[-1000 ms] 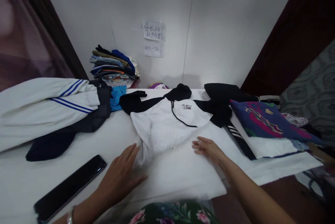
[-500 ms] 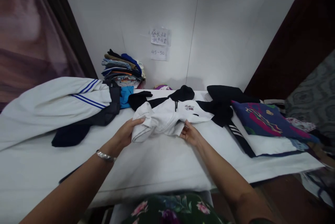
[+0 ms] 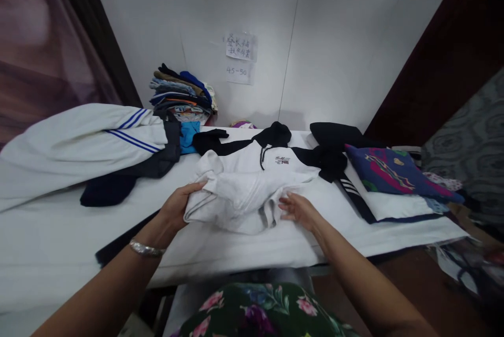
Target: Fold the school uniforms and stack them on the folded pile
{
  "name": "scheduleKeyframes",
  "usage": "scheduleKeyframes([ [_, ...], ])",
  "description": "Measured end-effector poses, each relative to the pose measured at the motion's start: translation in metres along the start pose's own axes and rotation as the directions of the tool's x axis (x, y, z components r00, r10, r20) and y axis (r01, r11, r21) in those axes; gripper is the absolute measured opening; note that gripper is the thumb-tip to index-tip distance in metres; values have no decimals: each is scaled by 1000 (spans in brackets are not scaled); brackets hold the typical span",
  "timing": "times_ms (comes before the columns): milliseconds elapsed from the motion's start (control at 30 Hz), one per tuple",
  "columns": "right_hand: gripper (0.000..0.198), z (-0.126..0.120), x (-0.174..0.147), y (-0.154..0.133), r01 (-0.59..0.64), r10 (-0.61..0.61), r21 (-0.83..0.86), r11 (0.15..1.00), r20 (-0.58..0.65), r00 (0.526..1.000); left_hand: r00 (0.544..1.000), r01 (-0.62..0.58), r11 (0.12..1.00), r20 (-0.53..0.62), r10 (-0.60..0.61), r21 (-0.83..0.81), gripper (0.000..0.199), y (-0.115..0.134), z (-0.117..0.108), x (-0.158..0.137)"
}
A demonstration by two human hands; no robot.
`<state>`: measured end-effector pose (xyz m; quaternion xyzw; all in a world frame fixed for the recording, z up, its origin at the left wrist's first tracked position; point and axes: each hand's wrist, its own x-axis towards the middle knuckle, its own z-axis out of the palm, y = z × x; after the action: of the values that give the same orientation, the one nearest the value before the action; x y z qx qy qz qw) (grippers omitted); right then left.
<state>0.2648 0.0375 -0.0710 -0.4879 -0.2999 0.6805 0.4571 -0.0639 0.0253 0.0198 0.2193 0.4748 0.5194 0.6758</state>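
Fingers of the left hand point(image 3: 176, 207) clamped on the lower edge of one white-and-black hoodie point(image 3: 244, 185), mid-frame; fingers of the right hand point(image 3: 300, 210) apart beside it, contact unclear; both arms point(image 3: 106, 279) angled in from the bottom corners. Two paper notes point(image 3: 241, 47) upper centre; one clothes stack point(image 3: 181, 96) upper left.
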Motion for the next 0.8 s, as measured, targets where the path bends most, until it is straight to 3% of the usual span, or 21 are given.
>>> scheduleKeyframes([
  [100, 49, 11, 3, 12, 38, -61, -206, 978, -110, 992, 1000, -10, 999, -18, 9, -30, 28, -11, 0, -3],
  [167, 63, 21, 6, 15, 64, -132, -395, 916, -147, 980, 1000, -14, 999, -29, 13, -44, 29, -16, -1, -6],
  [233, 76, 31, 8, 19, 115, -232, -599, 793, -121, 965, 999, -13, 999, -37, 11, -48, 30, -17, -3, -9],
  [333, 90, 43, 8, 27, 235, -411, -832, 502, 10, 912, 998, -18, 999, -63, 14, -50, 30, -17, -5, -14],
  [400, 75, 43, 7, 30, 332, -462, -877, 348, 148, 875, 997, -31, 998, -78, 28, -47, 32, -17, -7, -15],
  [433, 64, 39, 6, 30, 383, -469, -863, 329, 203, 860, 995, -44, 998, -87, 41, -43, 33, -16, -9, -16],
  [467, 55, 32, 3, 28, 425, -486, -834, 351, 226, 844, 994, -59, 998, -98, 55, -36, 35, -17, -11, -17],
  [533, 46, 9, -8, 18, 481, -560, -724, 494, 159, 813, 988, -75, 997, -134, 73, -13, 39, -20, -18, -20],
  [600, 53, -22, -30, 6, 513, -631, -541, 667, -45, 774, 984, -51, 999, -169, 51, 9, 40, -28, -28, -25],
  [667, 64, -55, -58, 0, 546, -619, -305, 780, -255, 743, 985, 31, 999, -168, -26, 27, 38, -43, -40, -33],
  [733, 77, -83, -87, 4, 466, -497, -175, 867, -362, 788, 983, 141, 989, -122, -135, 43, 38, -59, -54, -41],
  [800, 90, -104, -110, 16, 255, -289, -135, 957, -396, 872, 976, 211, 975, -60, -208, 61, 40, -70, -65, -46],
])
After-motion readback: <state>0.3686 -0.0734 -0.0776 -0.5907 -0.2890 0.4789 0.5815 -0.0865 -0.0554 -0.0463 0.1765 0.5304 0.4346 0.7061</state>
